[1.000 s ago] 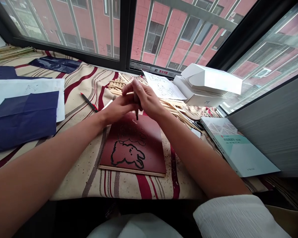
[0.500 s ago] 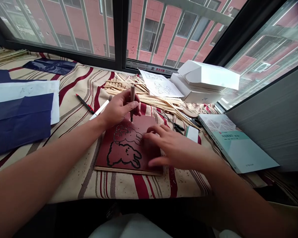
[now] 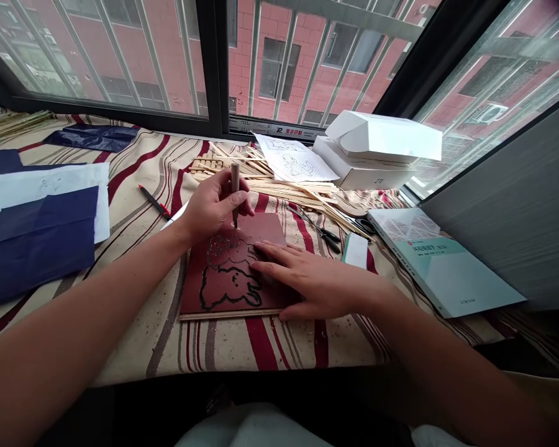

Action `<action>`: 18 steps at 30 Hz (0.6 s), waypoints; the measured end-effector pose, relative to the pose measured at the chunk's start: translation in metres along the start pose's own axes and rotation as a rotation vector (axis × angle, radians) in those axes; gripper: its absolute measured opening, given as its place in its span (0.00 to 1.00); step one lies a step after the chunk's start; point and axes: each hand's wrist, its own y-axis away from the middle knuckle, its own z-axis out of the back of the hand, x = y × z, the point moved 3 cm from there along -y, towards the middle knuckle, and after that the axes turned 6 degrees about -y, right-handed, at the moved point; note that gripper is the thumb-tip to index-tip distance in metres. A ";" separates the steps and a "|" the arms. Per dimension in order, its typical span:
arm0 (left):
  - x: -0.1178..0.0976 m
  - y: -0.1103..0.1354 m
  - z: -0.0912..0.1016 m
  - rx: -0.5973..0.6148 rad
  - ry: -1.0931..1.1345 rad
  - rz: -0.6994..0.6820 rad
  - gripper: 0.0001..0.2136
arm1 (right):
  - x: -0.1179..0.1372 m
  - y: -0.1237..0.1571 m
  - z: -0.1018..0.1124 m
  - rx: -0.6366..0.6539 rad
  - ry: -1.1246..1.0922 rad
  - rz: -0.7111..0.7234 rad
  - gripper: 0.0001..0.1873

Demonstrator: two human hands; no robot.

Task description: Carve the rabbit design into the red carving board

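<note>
Head view: left hand (image 3: 209, 208) gripping a carving tool (image 3: 235, 186) upright, fingers (image 3: 228, 202) closed around its handle, tip down on a dark red board (image 3: 265, 228) just above the carved picture. Right hand (image 3: 317, 282) flat on the board, fingers (image 3: 272, 261) spread and holding nothing. Board lying on a striped cloth (image 3: 135, 186), between the forearms. Lower figure (image 3: 228, 288) cut all round, its outline dark and closed. Upper figure (image 3: 226, 251) paler and rougher, seemingly less finished, with part of its line not yet as deep. Pale chips (image 3: 168, 347) across the cloth. Beyond the board, wooden sticks (image 3: 261, 177) and a sketch sheet (image 3: 293, 161); just right of it, scissors (image 3: 319, 226).
</note>
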 end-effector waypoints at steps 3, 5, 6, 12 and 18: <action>0.003 -0.001 0.003 -0.001 -0.022 0.024 0.06 | -0.007 -0.006 0.007 0.016 0.002 0.025 0.53; 0.006 -0.002 0.004 -0.004 -0.030 0.028 0.07 | -0.014 -0.010 0.013 0.020 -0.016 0.031 0.55; 0.007 -0.003 0.003 -0.009 -0.029 0.025 0.08 | -0.017 -0.011 0.016 0.023 -0.028 0.033 0.56; 0.010 -0.007 -0.001 -0.048 -0.028 0.014 0.09 | -0.030 -0.013 0.026 0.076 -0.097 0.038 0.58; 0.020 -0.020 -0.007 0.000 0.000 0.065 0.09 | -0.030 -0.012 0.009 -0.029 -0.043 0.042 0.62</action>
